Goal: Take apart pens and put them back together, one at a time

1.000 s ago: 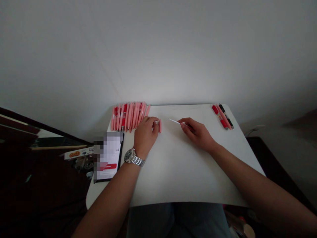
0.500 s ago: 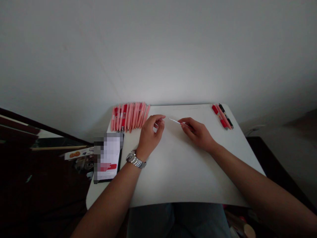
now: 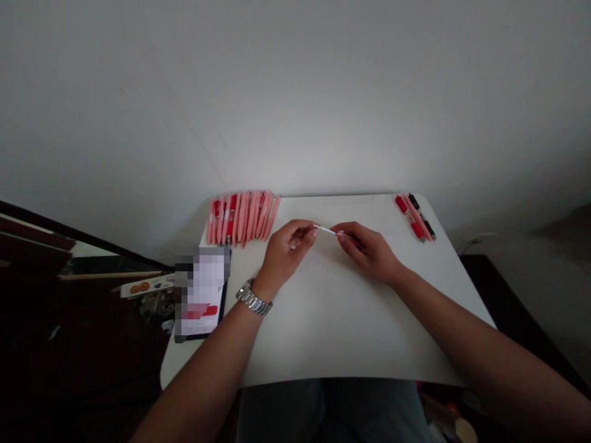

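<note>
A slim white pen refill (image 3: 327, 231) spans the gap between my hands above the white table. My right hand (image 3: 367, 249) pinches its right end, where some red shows near the fingertips. At the other end, the thumb and forefinger of my left hand (image 3: 289, 246) are closed on the narrow tip. My fingers partly hide both ends. A metal watch (image 3: 253, 298) circles my left wrist. Left of my left hand, a row of pink and red pens (image 3: 242, 218) lies side by side near the table's back edge.
At the back right of the table (image 3: 332, 332) lie a red pen (image 3: 409, 218), a pink pen (image 3: 418, 215) and a black pen (image 3: 428, 227). A phone (image 3: 201, 295), partly pixelated, rests at the left edge. The wall (image 3: 295, 98) stands directly behind the table.
My left hand has moved right, and its thumb and forefinger have closed on the refill's tip, which was apart from them before. My right hand stays almost in place.
</note>
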### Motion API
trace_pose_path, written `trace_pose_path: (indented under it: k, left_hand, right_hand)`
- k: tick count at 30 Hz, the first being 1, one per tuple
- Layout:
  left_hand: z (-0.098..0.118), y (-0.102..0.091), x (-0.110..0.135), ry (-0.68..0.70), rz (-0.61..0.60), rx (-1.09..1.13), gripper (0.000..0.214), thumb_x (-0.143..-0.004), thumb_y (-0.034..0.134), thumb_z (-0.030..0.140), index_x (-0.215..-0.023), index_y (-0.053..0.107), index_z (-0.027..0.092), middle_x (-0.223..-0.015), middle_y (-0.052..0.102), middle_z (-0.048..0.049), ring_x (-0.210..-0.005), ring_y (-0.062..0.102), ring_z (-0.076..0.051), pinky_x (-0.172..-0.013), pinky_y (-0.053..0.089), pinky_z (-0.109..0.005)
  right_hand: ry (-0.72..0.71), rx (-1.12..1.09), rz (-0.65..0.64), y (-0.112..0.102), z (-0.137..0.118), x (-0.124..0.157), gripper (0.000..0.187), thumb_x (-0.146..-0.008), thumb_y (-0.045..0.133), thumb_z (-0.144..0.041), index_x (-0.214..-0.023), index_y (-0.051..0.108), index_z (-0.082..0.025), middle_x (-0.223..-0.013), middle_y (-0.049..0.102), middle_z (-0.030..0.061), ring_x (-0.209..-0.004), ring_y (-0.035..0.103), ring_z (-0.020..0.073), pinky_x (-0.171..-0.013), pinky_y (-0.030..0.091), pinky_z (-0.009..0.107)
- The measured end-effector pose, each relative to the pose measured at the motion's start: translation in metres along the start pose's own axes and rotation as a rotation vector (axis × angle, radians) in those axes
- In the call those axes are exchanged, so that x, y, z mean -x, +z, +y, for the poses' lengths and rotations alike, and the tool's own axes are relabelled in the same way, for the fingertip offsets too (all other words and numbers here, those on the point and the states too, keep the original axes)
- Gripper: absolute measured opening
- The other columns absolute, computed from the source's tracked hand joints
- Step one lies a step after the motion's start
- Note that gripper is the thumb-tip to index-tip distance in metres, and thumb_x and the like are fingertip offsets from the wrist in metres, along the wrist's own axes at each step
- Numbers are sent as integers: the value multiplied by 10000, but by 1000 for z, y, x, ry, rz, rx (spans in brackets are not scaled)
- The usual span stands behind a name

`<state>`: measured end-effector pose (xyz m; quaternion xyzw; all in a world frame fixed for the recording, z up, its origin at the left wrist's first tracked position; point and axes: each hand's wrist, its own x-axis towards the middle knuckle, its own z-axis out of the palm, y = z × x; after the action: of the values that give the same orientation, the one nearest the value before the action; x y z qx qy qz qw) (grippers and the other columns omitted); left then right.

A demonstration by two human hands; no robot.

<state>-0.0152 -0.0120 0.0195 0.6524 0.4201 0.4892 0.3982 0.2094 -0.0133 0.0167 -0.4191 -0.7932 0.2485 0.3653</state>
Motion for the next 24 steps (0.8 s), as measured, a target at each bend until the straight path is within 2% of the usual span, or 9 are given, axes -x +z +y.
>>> trace_pose_path:
  k: [10, 17, 24]
  left_hand:
    - [2, 1, -1, -45, -60, 127, 223, -908, 711, 382, -1037, 737, 202, -939, 744, -47, -820, 677, -135, -786, 560, -263]
    - [0, 3, -1, -34, -92, 159, 205, -905, 715, 374, -1018, 723, 204, -903, 722, -36, -803, 659, -133, -781, 555, -266]
    - [3, 2, -1, -37, -70, 173, 200, -915, 706, 375, -993, 695, 192, -850, 681, -19, -785, 648, -124, -761, 550, -253]
  right_hand:
    - [-29, -8, -37, 1, 3, 0, 283, -1035, 490, -381, -1226, 630, -225, -954, 716, 51, -766, 620, 162, -705, 474, 274]
    - [-17, 7, -49, 0, 0, 0, 292, -1032, 488, -382, -1246, 604, -220, -804, 658, 11, -652, 545, 141, -637, 444, 263]
    - [-29, 6, -64, 1, 3, 1, 302, -1031, 494, -384, -1263, 601, -222, -815, 645, 8, -656, 538, 136, -637, 432, 258]
